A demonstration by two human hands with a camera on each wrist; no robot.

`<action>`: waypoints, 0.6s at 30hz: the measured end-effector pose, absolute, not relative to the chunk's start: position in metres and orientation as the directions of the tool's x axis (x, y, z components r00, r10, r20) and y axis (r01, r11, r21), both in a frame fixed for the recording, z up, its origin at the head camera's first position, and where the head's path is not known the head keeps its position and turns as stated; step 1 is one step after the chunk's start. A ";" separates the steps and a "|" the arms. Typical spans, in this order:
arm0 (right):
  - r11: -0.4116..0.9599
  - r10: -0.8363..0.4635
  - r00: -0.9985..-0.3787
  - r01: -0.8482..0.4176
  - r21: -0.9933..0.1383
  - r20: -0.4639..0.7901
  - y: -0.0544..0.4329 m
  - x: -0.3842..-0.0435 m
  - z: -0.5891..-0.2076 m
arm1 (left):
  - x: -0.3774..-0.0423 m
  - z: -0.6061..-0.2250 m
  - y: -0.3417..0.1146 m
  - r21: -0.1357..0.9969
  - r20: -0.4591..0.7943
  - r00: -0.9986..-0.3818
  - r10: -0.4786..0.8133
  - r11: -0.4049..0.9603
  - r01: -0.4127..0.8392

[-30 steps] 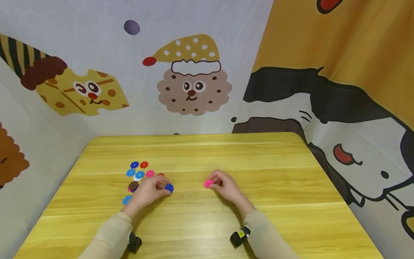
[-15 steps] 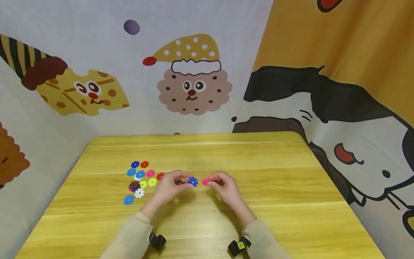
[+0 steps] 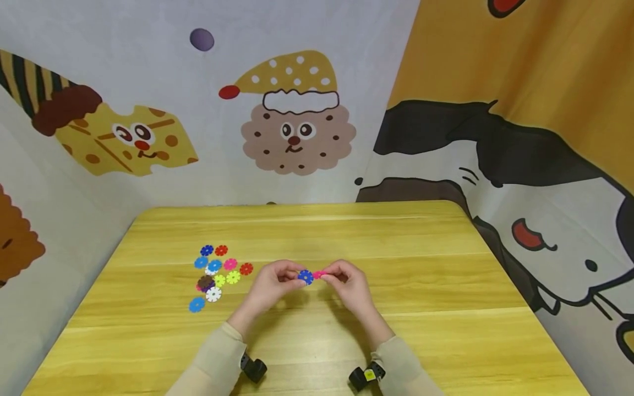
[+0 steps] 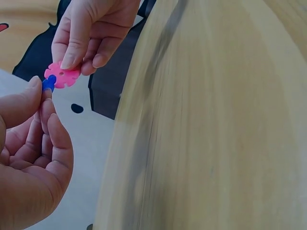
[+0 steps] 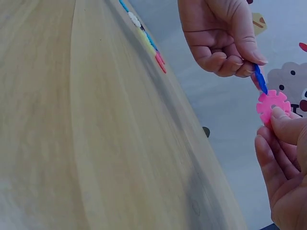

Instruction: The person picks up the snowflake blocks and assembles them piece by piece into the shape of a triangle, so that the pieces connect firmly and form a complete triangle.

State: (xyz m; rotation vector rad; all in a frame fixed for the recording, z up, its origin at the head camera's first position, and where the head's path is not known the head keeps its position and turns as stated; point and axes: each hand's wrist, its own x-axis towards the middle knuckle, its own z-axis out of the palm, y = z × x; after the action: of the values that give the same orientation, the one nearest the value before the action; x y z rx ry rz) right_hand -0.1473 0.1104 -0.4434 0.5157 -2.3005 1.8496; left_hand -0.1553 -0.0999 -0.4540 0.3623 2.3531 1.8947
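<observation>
My left hand (image 3: 269,286) pinches a blue notched plastic disc (image 3: 306,277) between thumb and fingers. Facing it, my right hand (image 3: 350,283) pinches a pink notched disc (image 3: 318,274) the same way. Both are held above the table, near its middle. In the left wrist view the edge of the blue disc (image 4: 48,83) meets the rim of the pink disc (image 4: 68,79). From the right wrist, the blue disc (image 5: 260,78) appears edge-on, turned across the flat face of the pink disc (image 5: 265,108), their rims meeting at a notch. Fingertips hide part of each disc.
Loose notched discs lie on the wooden table (image 3: 421,264) left of my hands, some overlapping. Among them are a red disc (image 3: 246,269), a white disc (image 3: 213,294), a brown disc (image 3: 205,282) and a light blue disc (image 3: 196,304). A cartoon-printed cloth (image 3: 297,190) hangs behind.
My left hand has carried the blue disc rightward from beside the loose discs to the pink one. My right hand has stayed nearly in place, its pink disc turned more edge-on.
</observation>
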 end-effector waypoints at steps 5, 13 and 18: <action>0.172 -0.174 -0.937 -0.332 -0.927 0.304 0.111 -0.147 -0.443 | -0.155 -0.454 -0.097 0.976 0.074 -0.966 0.249 0.181 0.121; 0.151 -0.163 -0.926 -0.365 -0.919 0.341 0.111 -0.147 -0.445 | -0.156 -0.453 -0.094 0.982 0.047 -0.970 0.239 0.168 0.089; 0.148 -0.161 -0.928 -0.360 -0.921 0.337 0.112 -0.147 -0.446 | -0.156 -0.454 -0.091 0.987 0.051 -0.969 0.242 0.136 0.086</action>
State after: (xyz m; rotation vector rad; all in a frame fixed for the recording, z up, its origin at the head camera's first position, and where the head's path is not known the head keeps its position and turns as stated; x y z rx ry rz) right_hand -0.1470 0.1124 -0.4465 0.5175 -2.2545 1.8831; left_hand -0.1564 -0.0907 -0.4544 0.3308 2.2733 1.9620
